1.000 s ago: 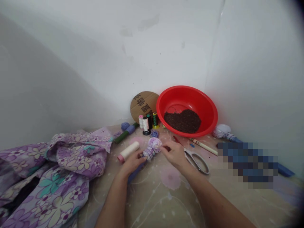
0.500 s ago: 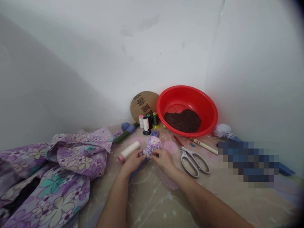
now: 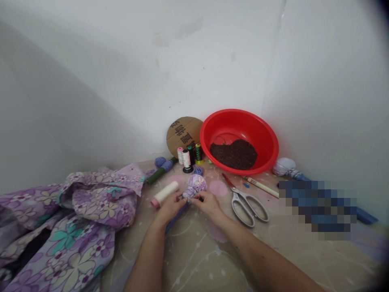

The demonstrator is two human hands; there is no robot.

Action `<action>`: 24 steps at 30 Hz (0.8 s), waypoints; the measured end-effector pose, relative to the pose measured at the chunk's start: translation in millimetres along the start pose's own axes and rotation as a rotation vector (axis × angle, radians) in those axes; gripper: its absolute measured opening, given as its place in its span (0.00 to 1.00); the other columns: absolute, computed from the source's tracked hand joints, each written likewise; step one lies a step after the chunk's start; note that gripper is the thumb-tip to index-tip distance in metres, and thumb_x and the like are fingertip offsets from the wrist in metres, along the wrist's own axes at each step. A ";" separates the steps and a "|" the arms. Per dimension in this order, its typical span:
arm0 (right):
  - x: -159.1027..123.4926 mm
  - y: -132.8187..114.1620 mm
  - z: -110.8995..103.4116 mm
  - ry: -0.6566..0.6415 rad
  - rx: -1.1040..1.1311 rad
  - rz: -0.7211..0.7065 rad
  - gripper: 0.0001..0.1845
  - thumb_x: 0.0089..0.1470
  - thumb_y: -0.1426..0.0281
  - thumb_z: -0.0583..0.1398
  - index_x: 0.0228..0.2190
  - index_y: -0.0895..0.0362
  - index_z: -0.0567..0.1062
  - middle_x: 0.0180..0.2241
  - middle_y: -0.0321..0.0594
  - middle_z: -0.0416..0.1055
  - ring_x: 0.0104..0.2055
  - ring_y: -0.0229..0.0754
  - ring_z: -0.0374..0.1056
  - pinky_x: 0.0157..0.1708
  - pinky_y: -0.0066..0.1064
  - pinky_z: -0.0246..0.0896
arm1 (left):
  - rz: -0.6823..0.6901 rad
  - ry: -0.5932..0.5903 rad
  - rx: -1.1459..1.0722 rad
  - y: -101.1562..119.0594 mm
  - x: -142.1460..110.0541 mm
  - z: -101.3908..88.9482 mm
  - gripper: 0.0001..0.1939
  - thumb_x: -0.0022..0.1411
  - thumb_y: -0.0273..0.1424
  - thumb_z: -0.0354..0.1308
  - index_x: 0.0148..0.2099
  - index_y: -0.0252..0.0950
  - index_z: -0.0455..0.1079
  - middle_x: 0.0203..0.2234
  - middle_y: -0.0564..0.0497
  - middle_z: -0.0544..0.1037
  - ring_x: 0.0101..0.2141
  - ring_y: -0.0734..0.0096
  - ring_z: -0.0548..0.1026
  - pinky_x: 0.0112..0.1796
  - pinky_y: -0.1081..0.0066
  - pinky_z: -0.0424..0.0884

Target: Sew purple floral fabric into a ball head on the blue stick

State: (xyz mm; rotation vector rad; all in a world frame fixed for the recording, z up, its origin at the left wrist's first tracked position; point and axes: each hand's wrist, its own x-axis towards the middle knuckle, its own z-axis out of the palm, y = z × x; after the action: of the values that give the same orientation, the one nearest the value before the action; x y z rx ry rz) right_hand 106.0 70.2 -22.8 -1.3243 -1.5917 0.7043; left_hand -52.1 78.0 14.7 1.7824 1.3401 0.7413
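My left hand (image 3: 173, 206) and my right hand (image 3: 208, 205) meet at the neck of a stick topped with a round floral cloth head (image 3: 198, 181). Pale purple yarn (image 3: 189, 192) is wound round the neck, below the ball. Both hands are closed, thumb and fingers pinched at the yarn winding from either side; the exact strand ends are too small to make out. A blue handle (image 3: 175, 221) runs down toward me, partly behind the left hand. Beside the left hand lies a white thread roll with a pink end (image 3: 165, 194).
Scissors (image 3: 243, 205) lie right of my hands. A red basin (image 3: 270, 142) holds dark grains, with a cardboard disc (image 3: 179, 132) behind. Several thread spools (image 3: 186, 159) stand in front. Floral cloth (image 3: 100, 207) is heaped left. A white-headed stick (image 3: 284, 166) lies right.
Almost nothing differs. Both hands keep their pinch at the yarn-wound neck, with only very slight finger movement.
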 end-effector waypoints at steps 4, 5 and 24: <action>4.1 0.2 0.7 0.083 0.065 -0.005 0.10 0.42 0.66 0.56 0.19 0.58 0.73 0.19 0.34 0.67 0.23 0.35 0.59 0.23 0.25 0.51 | 0.008 0.005 0.035 -4.6 1.8 1.0 0.17 0.49 0.37 0.52 0.38 0.30 0.70 0.28 0.50 0.73 0.31 0.68 0.68 0.30 0.74 0.62; 4.7 0.3 -1.1 0.102 0.092 -0.011 0.10 0.43 0.66 0.56 0.18 0.58 0.72 0.18 0.34 0.66 0.23 0.35 0.59 0.23 0.25 0.51 | 0.005 0.014 0.051 -5.5 2.0 1.1 0.18 0.49 0.37 0.52 0.38 0.30 0.69 0.28 0.49 0.73 0.31 0.67 0.68 0.31 0.73 0.62; -9.1 -26.5 -46.7 0.151 0.524 -0.153 0.08 0.42 0.69 0.58 0.17 0.58 0.68 0.16 0.31 0.58 0.21 0.32 0.52 0.21 0.24 0.47 | -0.001 -0.015 -0.006 -3.2 -1.0 1.2 0.21 0.45 0.31 0.56 0.45 0.32 0.67 0.36 0.48 0.74 0.37 0.63 0.70 0.37 0.69 0.65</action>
State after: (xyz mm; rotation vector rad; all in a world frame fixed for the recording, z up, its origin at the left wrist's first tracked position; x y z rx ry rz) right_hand 136.7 48.8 16.8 -0.8413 -1.2564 0.8341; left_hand -53.0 77.3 11.3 1.7791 1.3277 0.7286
